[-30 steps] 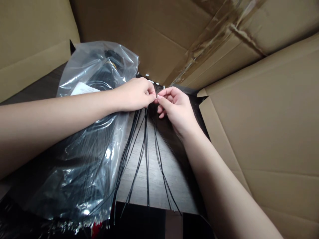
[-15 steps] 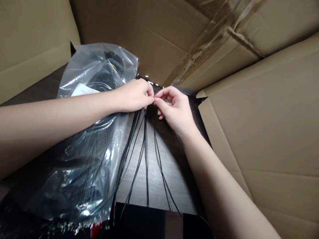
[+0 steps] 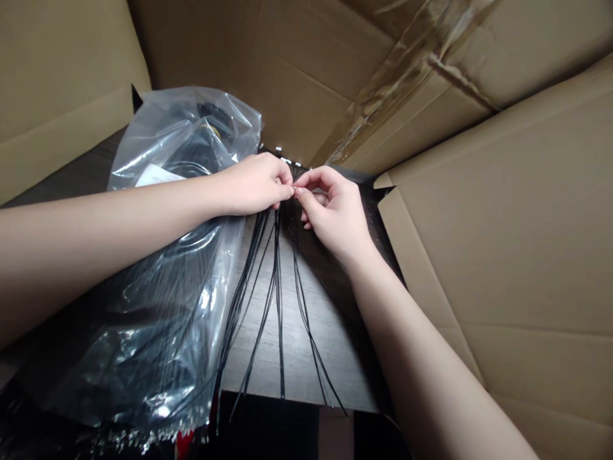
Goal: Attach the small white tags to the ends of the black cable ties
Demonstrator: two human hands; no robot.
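Left hand point(image 3: 253, 185) and right hand point(image 3: 335, 214) stayed pinched together, fingers point(image 3: 306, 193) closed on thin black wires point(image 3: 276, 300); strands hung over the wood table point(image 3: 330, 345), little changed.

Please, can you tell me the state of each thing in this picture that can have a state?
Left hand: closed, fingertips at the wires' upper part.
Right hand: thumb and forefinger pinched, against the left fingertips.
Black wires: loose, fanned out below the hands.
Plastic bag: crumpled, under the left forearm.
Box flap: folded open.
Packing tape: torn, wrinkled.
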